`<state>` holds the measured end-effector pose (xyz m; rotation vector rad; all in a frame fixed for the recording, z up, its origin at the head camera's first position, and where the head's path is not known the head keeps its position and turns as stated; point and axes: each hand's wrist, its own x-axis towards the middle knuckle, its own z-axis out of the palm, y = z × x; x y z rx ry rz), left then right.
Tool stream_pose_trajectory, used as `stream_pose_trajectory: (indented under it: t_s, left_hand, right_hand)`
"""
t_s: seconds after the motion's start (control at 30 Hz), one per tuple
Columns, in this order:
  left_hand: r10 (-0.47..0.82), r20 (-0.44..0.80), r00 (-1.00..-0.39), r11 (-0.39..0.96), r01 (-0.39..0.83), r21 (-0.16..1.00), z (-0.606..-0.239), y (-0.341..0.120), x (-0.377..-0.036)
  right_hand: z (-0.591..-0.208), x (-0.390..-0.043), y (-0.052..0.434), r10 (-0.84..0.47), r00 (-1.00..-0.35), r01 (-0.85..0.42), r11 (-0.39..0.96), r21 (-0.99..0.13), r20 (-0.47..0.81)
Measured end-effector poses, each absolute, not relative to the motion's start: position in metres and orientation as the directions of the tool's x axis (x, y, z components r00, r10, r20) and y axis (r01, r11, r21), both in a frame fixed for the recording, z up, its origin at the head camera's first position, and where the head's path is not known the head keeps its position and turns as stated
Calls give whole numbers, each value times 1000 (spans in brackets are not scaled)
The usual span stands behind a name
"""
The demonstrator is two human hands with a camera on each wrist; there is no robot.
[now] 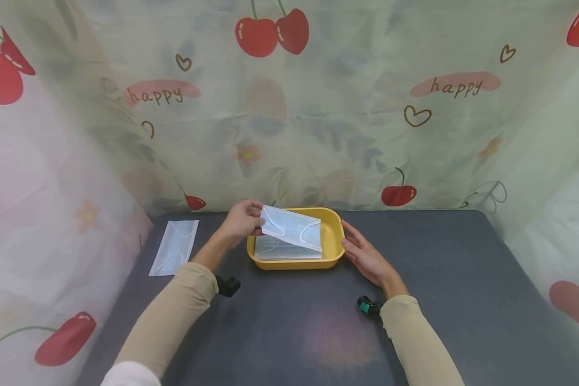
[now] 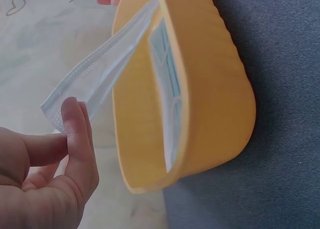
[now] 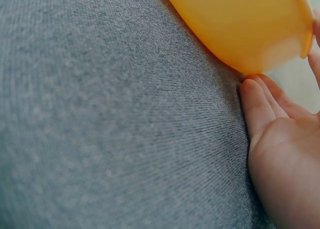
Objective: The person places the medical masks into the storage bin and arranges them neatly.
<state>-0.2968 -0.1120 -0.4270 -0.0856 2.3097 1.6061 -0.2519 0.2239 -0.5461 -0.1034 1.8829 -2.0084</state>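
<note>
In the head view my left hand (image 1: 243, 222) pinches the left end of a pale blue face mask (image 1: 291, 228) between thumb and fingers. The mask slants up from the yellow plastic basket (image 1: 335, 236), its white ear loops showing. Beneath it, more masks (image 1: 287, 251) lie flat inside. The left wrist view shows the held mask (image 2: 97, 71) raised at my fingertips, its far end dipping inside the rim. My right hand (image 1: 366, 257) rests against the basket's right end, fingers extended along it. From the right wrist, fingertips (image 3: 252, 89) touch the low edge of the yellow wall (image 3: 250, 29).
Another face mask (image 1: 175, 247) lies flat on the dark grey table (image 1: 444, 279), left of the basket. Behind the table's far edge hangs a curtain (image 1: 318, 134) printed with cherries, and it continues along both sides.
</note>
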Motion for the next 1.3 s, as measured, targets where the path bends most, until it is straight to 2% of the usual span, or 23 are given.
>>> stream_pose_trajectory:
  t_s: [0.27,0.47,0.87,1.3]
  left_hand:
    - [127,-304,-944,402,-232,886,-435,-112,-296]
    - [109,-274,-955,479,-191,857,-442,-113,-294]
    - [78,-205,-976,692,-95,716,-444,-110,-291]
    - [55,-153,-987,776,-54,628,-444,-111,-288]
  right_hand:
    - [-545,-253,224,-314,-926,224,-16,-975,-208]
    - [-544,-253,224,-307,-928,231,-26,-973,-212]
    - [-543,-252,224,-303,-929,232,-27,-972,-213]
    - [-545,-250,224,-297,-929,239,-29,-971,-220]
